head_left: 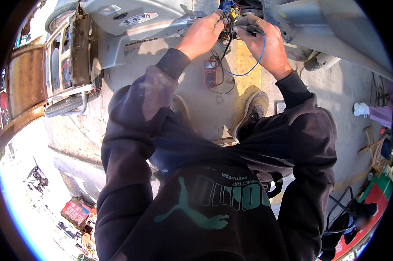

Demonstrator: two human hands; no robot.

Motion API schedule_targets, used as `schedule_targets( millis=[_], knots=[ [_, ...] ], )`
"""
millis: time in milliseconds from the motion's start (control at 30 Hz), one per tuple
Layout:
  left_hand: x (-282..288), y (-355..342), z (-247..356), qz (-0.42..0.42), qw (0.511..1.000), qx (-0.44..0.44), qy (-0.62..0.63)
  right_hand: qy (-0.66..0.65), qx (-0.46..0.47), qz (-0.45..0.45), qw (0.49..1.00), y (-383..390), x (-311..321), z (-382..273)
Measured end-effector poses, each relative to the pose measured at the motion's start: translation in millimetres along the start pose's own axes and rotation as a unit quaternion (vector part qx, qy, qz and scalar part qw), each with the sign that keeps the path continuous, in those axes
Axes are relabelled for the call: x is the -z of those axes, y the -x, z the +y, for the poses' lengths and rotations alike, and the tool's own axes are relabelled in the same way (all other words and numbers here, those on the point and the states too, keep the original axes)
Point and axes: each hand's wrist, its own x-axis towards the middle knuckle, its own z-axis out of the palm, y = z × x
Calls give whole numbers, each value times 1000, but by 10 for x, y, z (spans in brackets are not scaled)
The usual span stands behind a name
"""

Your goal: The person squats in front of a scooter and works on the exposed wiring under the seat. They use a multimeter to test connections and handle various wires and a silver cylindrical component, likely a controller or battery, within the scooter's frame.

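both hands are up at a tangle of wires (225, 36), which hangs in the gap between a silver panel (161, 24) on the left and a grey panel (344, 26) on the right. the left hand (206, 32) comes in from the left side of the tangle, its fingers bent and drawn together on the wires; which strand they have is too small to tell. the right hand (266, 43) is just beside it, thumb and first finger nearly closed, with a dark piece (251, 29) between them. a blue wire (263, 48) leaves the right hand and bends down and round to the left, below the tangle. a yellow plug (234, 13) and a bit of blue show at the top, between the hands

below the left hand a red meter (210, 78) lies on the floor (153, 65), dark leads looping close by on its right. a yellow stripe (248, 65) crosses the floor under the right hand, and the right shoe (257, 104) stands partly on it; the left shoe (180, 108) is half in shadow. a rusty cart (70, 52) stands at the far left, and a white shoe (360, 109) of another person shows at the far right
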Motion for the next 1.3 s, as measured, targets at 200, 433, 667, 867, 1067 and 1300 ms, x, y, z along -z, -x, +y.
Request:
schedule_targets(
  millis=[200, 433, 667, 867, 1067, 1300],
  knots=[
    [9, -6, 57, -4, 1000, 15, 6, -10, -10, 1, 1000, 8, -2, 39],
    [7, -5, 105, 6, 1000, 12, 12, -8, -28, -4, 1000, 3, 1, 36],
    [6, -31, 106, -22, 999, 35, -9, -6, -44, -18, 999, 35, 55, -27],
    [28, 50, 115, -58, 996, 60, 27, -39, -55, 5, 998, 12, 126, -64],
    [-37, 96, 26, -57, 998, -8, -34, 189, -55, -41, 980, -26, 732, -371],
    [-77, 96, 212, -78, 994, -50, -50, 84, -89, -83, 989, 158, 7, -152]
  ],
)
